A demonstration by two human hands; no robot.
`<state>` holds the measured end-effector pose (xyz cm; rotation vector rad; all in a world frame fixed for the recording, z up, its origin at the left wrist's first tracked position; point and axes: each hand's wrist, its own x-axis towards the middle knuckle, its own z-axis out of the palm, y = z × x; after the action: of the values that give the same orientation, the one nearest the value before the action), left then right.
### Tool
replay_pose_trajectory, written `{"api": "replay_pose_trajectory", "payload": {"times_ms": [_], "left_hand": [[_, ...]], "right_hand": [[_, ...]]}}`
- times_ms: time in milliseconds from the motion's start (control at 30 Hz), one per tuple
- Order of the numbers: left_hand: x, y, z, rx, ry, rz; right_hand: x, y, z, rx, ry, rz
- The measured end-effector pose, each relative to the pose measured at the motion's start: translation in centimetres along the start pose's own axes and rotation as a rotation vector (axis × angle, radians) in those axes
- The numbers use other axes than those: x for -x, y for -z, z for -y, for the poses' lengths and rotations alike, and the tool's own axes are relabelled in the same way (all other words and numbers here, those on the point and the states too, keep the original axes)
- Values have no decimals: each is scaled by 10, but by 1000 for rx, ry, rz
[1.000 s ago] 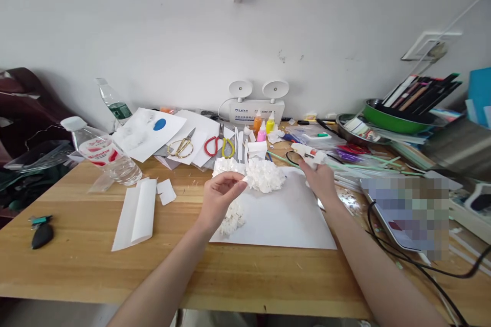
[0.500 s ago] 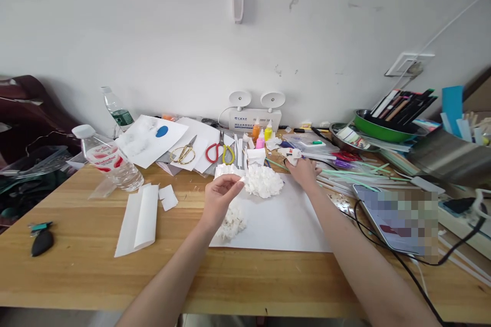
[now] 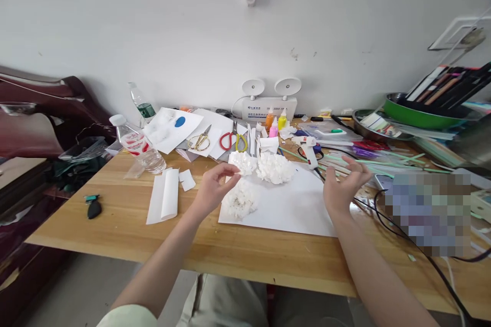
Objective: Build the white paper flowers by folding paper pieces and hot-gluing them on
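Note:
My left hand (image 3: 218, 185) is closed in a pinch, thumb against forefinger, in front of the white ruffled paper clumps. Whatever lies between its fingertips is too small and too pale against the white to make out. Behind the fingertips is one ruffled clump (image 3: 242, 162), with a larger clump (image 3: 274, 167) to its right and another clump (image 3: 241, 201) nearer me. All rest on a white sheet (image 3: 299, 209). My right hand (image 3: 345, 186) is raised over the sheet's right edge, fingers apart, holding nothing. Beyond it a white glue gun (image 3: 308, 150) stands with its cord trailing right.
Red-and-yellow-handled pliers (image 3: 233, 142), gold scissors (image 3: 200, 141) and small paint bottles (image 3: 273, 127) lie farther back. At left are a folded paper (image 3: 164, 198) and a water bottle (image 3: 140, 145). Black cables (image 3: 383, 214) and a blurred-out device (image 3: 425, 214) occupy the right.
My right hand has let go of the glue gun and drawn back to the right with its fingers spread. My left hand keeps its pinch. The view has turned somewhat left and downward.

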<state>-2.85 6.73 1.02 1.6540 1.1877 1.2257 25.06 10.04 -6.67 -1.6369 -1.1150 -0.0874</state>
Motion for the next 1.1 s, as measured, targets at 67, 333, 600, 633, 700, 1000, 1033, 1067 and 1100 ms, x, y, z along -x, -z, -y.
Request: {"api": "replay_pose_trajectory", "payload": {"times_ms": [67, 333, 600, 633, 700, 1000, 1033, 1067, 1100], "left_hand": [[10, 9, -2, -202, -61, 126], [24, 17, 11, -637, -197, 390], [27, 1, 18, -805, -186, 356], [27, 0, 18, -817, -175, 349], [28, -2, 20, -838, -158, 341], [28, -8, 25, -938, -129, 308], [28, -9, 25, -948, -126, 308], [27, -9, 25, -958, -125, 312], [27, -10, 24, -966, -127, 318]], "right_hand": [[3, 3, -1, -8, -2, -38], [0, 2, -1, -90, -31, -31], [-4, 5, 0, -193, -45, -53], [-4, 5, 1, -210, -48, -57], [-5, 5, 2, -228, -49, -61], [-6, 5, 0, -262, -44, -72], [-7, 5, 0, -265, -43, -73], [-7, 6, 0, -268, -43, -73], [-7, 6, 1, -270, -43, -72]]}}
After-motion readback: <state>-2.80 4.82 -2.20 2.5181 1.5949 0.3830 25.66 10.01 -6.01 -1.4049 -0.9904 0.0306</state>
